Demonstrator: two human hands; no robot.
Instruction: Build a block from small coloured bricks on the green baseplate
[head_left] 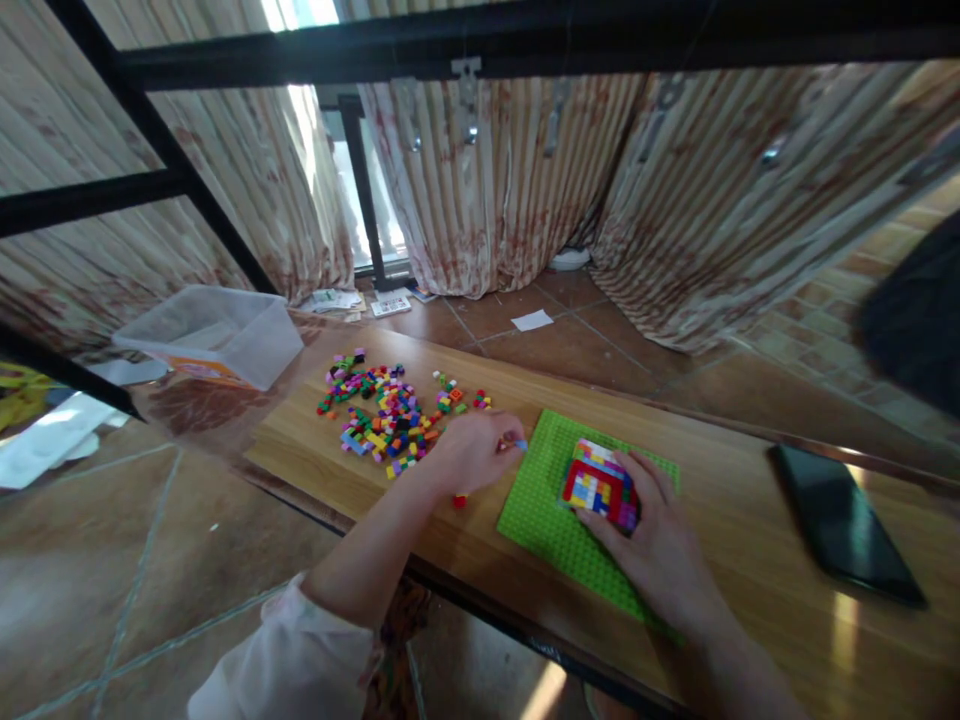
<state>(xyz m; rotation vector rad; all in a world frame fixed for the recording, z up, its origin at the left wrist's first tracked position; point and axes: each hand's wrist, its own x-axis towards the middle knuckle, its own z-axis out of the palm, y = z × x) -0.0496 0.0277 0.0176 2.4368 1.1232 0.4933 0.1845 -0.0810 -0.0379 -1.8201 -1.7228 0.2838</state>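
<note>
A bright green baseplate (544, 500) lies on the wooden table (750, 560). On it stands a small multicoloured brick block (596, 480). My right hand (660, 540) rests on the plate with its fingers curled against the block's right side. My left hand (476, 450) hovers just left of the plate, fingers pinched on a small light-blue brick (522, 445). A pile of small loose bricks (382, 410) in many colours is spread on the table to the left of that hand. One red brick (459, 500) lies alone near the front edge.
A clear plastic tub (214, 335) sits at the table's far left end. A dark phone (844, 520) lies on the table to the right. Black metal bars (480, 40) cross overhead. Curtains hang behind, with papers on the tiled floor.
</note>
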